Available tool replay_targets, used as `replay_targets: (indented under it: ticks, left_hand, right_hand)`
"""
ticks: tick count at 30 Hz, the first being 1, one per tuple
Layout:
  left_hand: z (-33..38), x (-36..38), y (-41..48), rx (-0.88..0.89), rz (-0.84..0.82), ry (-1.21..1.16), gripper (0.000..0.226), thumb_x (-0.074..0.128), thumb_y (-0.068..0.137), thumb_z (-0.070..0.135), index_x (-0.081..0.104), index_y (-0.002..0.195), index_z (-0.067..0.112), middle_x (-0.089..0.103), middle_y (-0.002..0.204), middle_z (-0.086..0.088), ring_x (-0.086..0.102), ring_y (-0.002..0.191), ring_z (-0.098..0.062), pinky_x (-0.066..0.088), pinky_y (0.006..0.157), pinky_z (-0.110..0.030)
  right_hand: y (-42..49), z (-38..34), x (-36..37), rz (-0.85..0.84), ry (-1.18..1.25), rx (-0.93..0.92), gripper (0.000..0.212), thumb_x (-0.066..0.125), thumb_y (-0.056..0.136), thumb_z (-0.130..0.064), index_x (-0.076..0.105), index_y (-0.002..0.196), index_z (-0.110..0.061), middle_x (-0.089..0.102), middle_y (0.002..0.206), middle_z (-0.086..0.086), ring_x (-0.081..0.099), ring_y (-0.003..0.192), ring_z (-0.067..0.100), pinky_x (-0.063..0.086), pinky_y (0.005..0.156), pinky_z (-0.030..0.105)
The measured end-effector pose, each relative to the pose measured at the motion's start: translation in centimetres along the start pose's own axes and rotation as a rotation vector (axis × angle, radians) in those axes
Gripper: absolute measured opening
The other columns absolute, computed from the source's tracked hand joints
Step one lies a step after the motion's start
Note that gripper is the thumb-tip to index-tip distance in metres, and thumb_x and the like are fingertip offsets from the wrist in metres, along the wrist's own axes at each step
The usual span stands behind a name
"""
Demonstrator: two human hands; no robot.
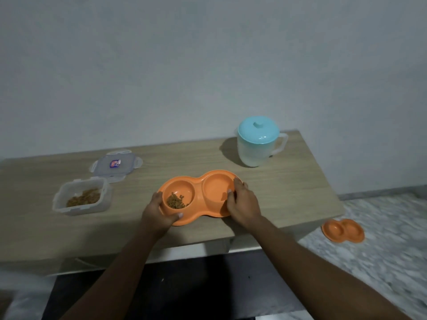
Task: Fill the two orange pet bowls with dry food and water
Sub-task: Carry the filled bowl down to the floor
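An orange double pet bowl (pixel 198 181) lies on the wooden table near its front edge. Its left cup holds a small heap of brown dry food (pixel 176 201); whether there is water in the right cup I cannot tell. My left hand (pixel 159 211) grips the bowl's left end, thumb over the front rim. My right hand (pixel 242 202) grips the right end, fingers on the rim. A clear plastic container (pixel 80 199) with dry food stands open at the left. A translucent jug (pixel 258 144) with a light blue lid stands at the back right.
The container's clear lid (pixel 115 166) lies flat behind the container. A second orange double bowl (pixel 343 230) sits on the marbled floor to the right of the table. The table (pixel 288 192) backs onto a plain wall; a dark surface lies below its front edge.
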State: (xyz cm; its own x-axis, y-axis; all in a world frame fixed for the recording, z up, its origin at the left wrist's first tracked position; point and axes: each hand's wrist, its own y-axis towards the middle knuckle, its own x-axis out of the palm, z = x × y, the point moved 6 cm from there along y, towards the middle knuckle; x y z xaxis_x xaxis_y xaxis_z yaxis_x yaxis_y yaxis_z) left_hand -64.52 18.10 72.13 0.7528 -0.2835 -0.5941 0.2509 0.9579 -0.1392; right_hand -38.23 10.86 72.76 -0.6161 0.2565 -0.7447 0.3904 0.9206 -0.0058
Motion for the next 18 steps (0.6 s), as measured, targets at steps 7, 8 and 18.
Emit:
replay_targets:
  ticks: [7,8,18]
  left_hand:
    - [6.2,5.2,-4.4,0.068,-0.080,-0.051,0.068,0.092,0.064,0.022,0.056,0.122,0.029,0.064,0.115,0.006,0.062,0.105,-0.017,0.053,0.091,-0.040]
    - [7.1,5.9,-4.7,0.073,-0.090,-0.049,0.068,0.092,0.065,0.023,0.055,0.121,0.032,0.063,0.116,0.006,0.060,0.106,-0.017,0.052,0.093,-0.041]
    - [18.3,20.3,-8.8,0.192,-0.241,-0.062,0.069,0.087,0.051,0.043,0.050,0.110,0.043,0.061,0.112,0.014,0.062,0.105,-0.017,0.053,0.095,-0.045]
  right_hand:
    - [-6.7,4.0,-8.5,0.140,-0.052,0.083,0.049,0.043,0.099,-0.027,0.040,0.144,-0.005,0.054,0.134,0.020,0.055,0.118,0.039,0.046,0.093,0.041]
    - [-7.3,4.5,-9.5,0.157,-0.058,0.088,0.050,0.043,0.099,-0.027,0.040,0.144,-0.006,0.054,0.134,0.020,0.055,0.119,0.039,0.046,0.093,0.041]
    - [-14.4,17.1,-22.6,0.319,-0.069,0.245,0.051,0.039,0.098,-0.032,0.040,0.145,-0.013,0.058,0.134,0.015,0.053,0.123,0.036,0.047,0.095,0.045]
